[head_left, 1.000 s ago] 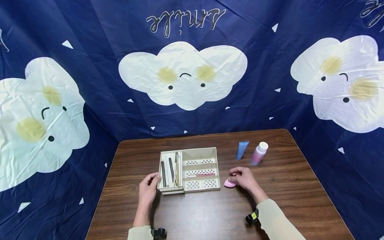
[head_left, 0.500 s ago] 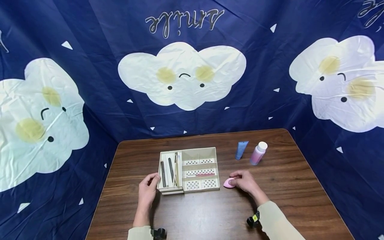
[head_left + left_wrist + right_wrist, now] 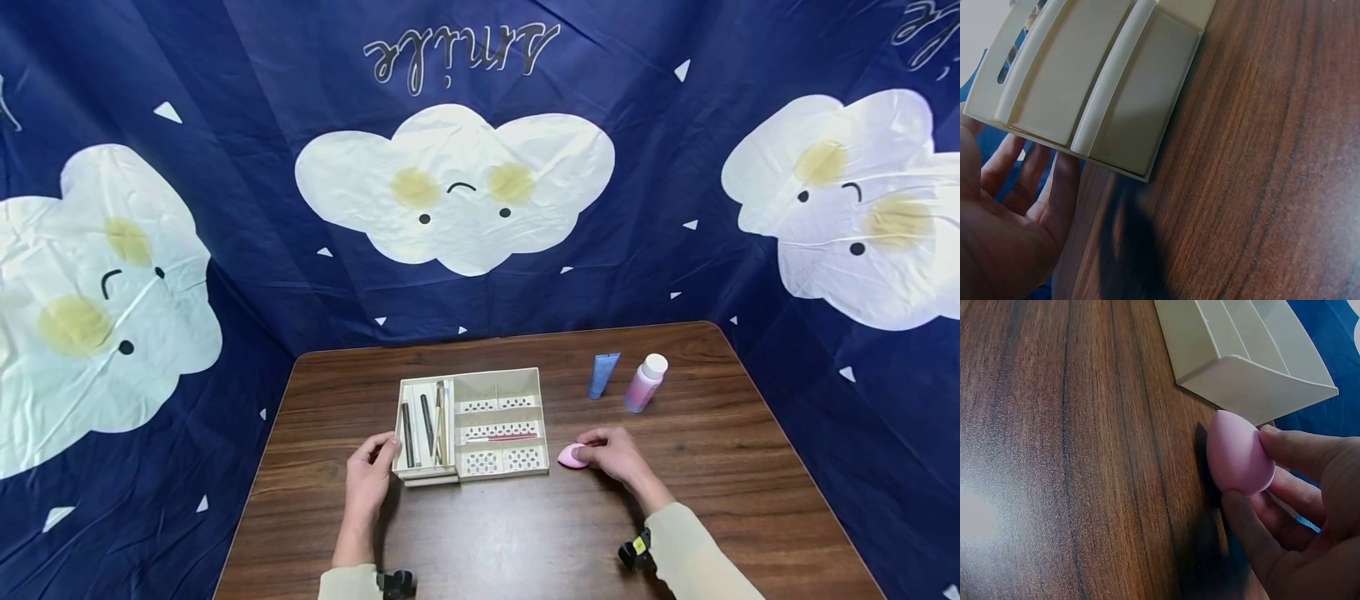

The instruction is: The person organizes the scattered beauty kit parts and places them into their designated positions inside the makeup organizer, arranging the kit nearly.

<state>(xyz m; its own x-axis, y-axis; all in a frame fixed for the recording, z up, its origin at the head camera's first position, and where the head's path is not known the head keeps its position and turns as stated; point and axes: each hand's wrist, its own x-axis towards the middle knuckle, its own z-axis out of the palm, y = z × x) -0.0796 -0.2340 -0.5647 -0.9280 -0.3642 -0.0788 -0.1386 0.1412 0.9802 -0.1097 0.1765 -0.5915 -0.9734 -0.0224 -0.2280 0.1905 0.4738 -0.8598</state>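
Note:
A pink makeup sponge [image 3: 1238, 453] is pinched between the thumb and fingers of my right hand [image 3: 615, 454], low over the table to the right of a cream desktop organizer [image 3: 501, 467]. In the right wrist view its pointed end faces away from the palm, near the organizer's corner. My left hand [image 3: 367, 475] holds the organizer's near left side, fingertips at its edge. The left wrist view shows the fingers [image 3: 1063, 187] against that side, beside two drawer fronts with ridged handles. Black pencils [image 3: 408, 433] and slim brushes [image 3: 441, 421] lie in the organizer's left section.
A red-handled slim stick [image 3: 513, 437] lies in a middle compartment of the organizer. Behind my right hand stand a blue tube [image 3: 603, 375] and a pink bottle with a white cap [image 3: 647, 383]. A dark blue cloth [image 3: 480, 308] with clouds hangs around the wooden table [image 3: 495, 542].
My right hand, with the makeup sponge in its fingers, has shifted very slightly, the sponge a touch closer to the organizer. The left hand and organizer stay in place.

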